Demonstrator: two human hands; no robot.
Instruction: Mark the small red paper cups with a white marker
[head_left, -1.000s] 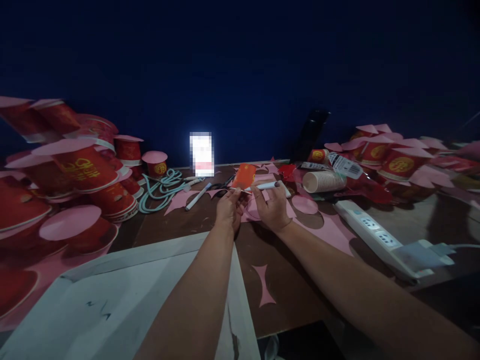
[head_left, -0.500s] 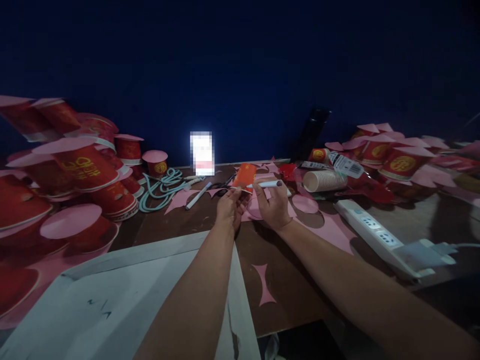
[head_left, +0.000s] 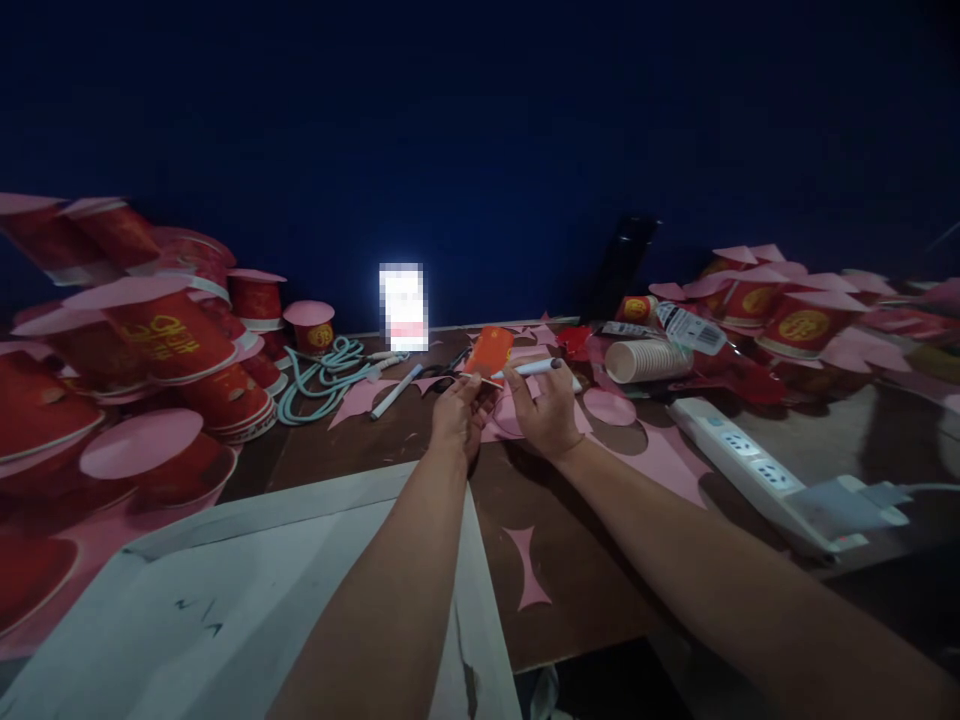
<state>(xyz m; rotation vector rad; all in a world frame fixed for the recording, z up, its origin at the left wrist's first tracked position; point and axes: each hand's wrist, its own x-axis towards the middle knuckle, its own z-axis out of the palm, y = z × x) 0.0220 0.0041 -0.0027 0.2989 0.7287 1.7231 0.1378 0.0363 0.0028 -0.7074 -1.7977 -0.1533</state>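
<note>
Held in my left hand is a small red-orange paper cup, tipped on its side with its pale rim toward me. My right hand is closed around a white marker pen, whose tip points left at the cup's rim; I cannot tell whether it touches. Pink paper with round cut-outs lies beneath and beside my hands, along with a loose pink disc. A second capped marker rests on the brown table to the left, near dark-handled scissors.
Red cups with pink paper discs are piled at left, others at right. A coiled teal cable, a lit phone screen, a stack of paper cups, a power strip and a white board surround my arms.
My hands, the cup and the marker stay almost in place. The marker's tip has shifted very slightly to the left and down along the cup's rim.
</note>
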